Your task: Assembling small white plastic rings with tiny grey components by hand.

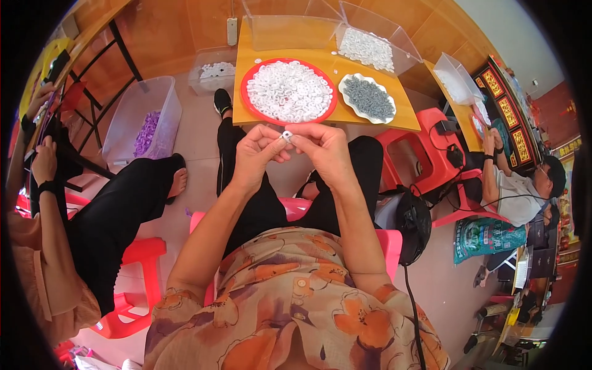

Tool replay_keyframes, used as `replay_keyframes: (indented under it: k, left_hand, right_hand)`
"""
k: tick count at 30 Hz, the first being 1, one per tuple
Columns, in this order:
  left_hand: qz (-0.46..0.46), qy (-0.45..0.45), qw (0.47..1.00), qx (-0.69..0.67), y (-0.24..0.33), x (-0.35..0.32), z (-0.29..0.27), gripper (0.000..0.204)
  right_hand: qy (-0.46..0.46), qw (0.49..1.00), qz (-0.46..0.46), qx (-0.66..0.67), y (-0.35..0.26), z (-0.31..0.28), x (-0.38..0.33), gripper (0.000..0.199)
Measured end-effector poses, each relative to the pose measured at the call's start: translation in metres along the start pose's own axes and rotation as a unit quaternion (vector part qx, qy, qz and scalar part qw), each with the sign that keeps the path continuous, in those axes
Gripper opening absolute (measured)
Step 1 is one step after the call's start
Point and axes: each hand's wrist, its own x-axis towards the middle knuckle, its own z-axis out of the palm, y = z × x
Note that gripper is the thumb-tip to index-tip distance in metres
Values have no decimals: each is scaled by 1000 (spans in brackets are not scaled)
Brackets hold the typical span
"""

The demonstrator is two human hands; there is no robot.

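Observation:
My left hand [258, 153] and my right hand [325, 151] meet over my lap, just off the front edge of the wooden table [404, 106]. Thumbs and fingertips of both pinch one small white plastic part [287, 135] with a dark spot in its middle; its finer detail is too small to tell. Right behind them, a round red tray [245, 92] is heaped with small white ring-like plastic parts [290, 89]. To its right, a white scalloped plate [351, 111] bears a pile of small grey pieces [370, 97].
Clear plastic bins [290, 31] stand along the table's back, one holding white parts [367, 49]. On the floor at left is a bin with purple pieces [147, 132]. A red stool [425, 151] and a black bag [414, 225] are at right. Co-workers sit on both sides.

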Motion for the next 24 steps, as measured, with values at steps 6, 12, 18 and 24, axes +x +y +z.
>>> replay_keyframes:
  k: [6,12,18,24]
  left_hand:
    - [-46,-123,991,-19,17,-3,-1,37]
    - [-8,-131,991,-9,16,-6,-5,31]
    - [41,-115,992,-25,6,-5,-5,31]
    - [30,-85,990,-112,2,-2,1,32]
  right_hand:
    - [-50,992,33,115,-19,-6,-7,23]
    - [-62,987,53,140,-27,2,-10,27]
    - [-56,985,50,156,-18,7,-9,29]
    - [-36,979,60,189,-10,14,-6,22]
